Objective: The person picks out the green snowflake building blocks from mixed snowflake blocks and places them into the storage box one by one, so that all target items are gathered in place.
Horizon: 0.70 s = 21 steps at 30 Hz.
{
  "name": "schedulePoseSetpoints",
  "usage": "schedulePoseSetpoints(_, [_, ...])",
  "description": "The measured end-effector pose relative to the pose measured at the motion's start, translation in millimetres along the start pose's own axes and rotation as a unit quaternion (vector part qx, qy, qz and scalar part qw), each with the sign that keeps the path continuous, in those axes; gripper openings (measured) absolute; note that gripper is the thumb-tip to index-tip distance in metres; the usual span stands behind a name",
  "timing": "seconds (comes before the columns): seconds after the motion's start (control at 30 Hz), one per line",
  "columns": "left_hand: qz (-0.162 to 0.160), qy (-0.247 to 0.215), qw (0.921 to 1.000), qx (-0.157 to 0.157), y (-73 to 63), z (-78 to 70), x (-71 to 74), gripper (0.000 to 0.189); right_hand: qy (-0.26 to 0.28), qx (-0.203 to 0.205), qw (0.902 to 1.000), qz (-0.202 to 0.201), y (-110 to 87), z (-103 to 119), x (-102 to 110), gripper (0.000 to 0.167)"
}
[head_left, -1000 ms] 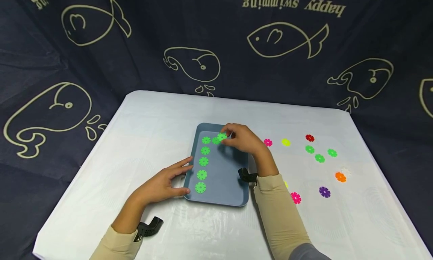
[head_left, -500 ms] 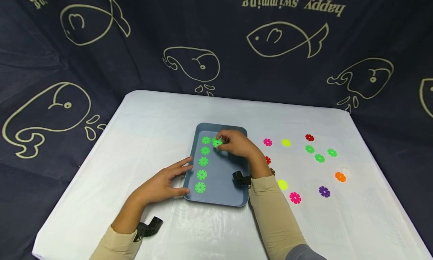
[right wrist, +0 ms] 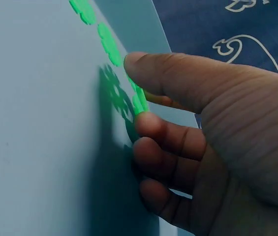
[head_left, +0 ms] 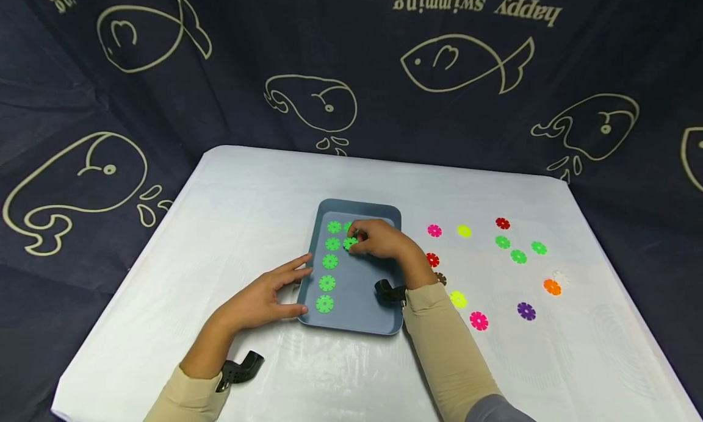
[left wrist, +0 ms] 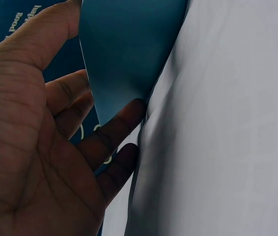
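A grey-blue rectangular tray (head_left: 368, 300) lies on the table with a column of several green notched plastic discs (head_left: 330, 261) along its left side. Over its upper middle, my right hand (head_left: 381, 240) pinches another green disc (right wrist: 139, 98) between thumb and fingertips, close above the tray floor. Just behind that disc, a green one (head_left: 347, 227) starts a second column, partly hidden by the fingers. My left hand (head_left: 260, 301) has its fingers spread, the tips at the tray's left rim; in the left wrist view they rest along the outer wall (left wrist: 129, 54).
To the tray's right, loose discs lie scattered on the white tabletop (head_left: 263, 190): green ones (head_left: 519, 257), pink (head_left: 479, 321), yellow (head_left: 458, 299), red (head_left: 502, 223), orange (head_left: 552, 287), purple (head_left: 526, 311), white (head_left: 561, 278) and brown (head_left: 441, 278). A dark printed cloth (head_left: 351, 44) hangs behind.
My right hand has moved left and toward me, bringing the pinched green disc from behind the second column's first disc to just in front of it. The left hand has stayed at the rim.
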<state>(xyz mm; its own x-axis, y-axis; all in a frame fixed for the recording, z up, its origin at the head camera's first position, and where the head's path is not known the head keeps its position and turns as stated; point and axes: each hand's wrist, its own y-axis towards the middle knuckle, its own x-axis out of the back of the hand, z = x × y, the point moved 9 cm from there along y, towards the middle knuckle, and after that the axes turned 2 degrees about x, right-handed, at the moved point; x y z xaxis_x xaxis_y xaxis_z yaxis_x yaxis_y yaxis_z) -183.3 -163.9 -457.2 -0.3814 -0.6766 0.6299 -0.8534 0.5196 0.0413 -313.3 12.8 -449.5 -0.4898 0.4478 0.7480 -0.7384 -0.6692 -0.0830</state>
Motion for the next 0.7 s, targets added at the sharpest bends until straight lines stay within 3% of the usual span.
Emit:
schedulePoseSetpoints(0.27, [0.003, -0.003, 1.0000, 0.004, -0.3, 0.8, -0.5, 0.077, -0.017, 0.016, 0.9997, -0.011, 1.8, 0.8, -2.1, 0.023])
schedulePoseSetpoints(0.7, [0.005, -0.004, 1.0000, 0.006, 0.3, 1.3, -0.4, 0.077, -0.009, 0.005, 0.9999, -0.005, -0.3, 0.4, -1.2, 0.027])
